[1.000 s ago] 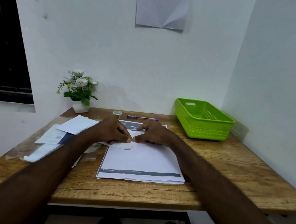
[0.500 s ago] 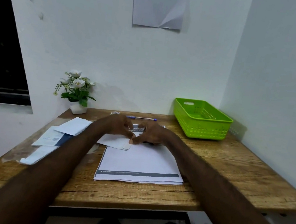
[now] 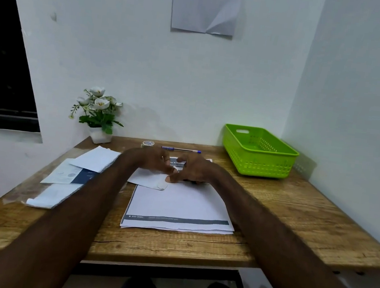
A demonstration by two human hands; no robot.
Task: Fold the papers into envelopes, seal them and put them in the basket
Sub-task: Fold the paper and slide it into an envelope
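Observation:
A small folded white paper (image 3: 149,181) lies flat at the far end of a stack of printed sheets (image 3: 179,206) in the middle of the wooden table (image 3: 295,213). My right hand (image 3: 193,171) has its thumb down on the folded paper's right corner, with its fingers curled beside it. My left hand (image 3: 154,162) hovers just over the paper's top edge, its fingers loosely bent and lifted and its thumb close to the right thumb. The green plastic basket (image 3: 258,161) stands at the back right with nothing visible in it.
A tape roll (image 3: 148,143) and a blue pen (image 3: 181,149) lie at the back, just beyond my hands. A white flower pot (image 3: 99,135) stands at the back left. Loose papers (image 3: 96,158) lie along the left side. Walls close in behind and to the right.
Both hands have shifted slightly away from me. The left fingers have lifted off the folded paper, which now lies flatter under the right thumb.

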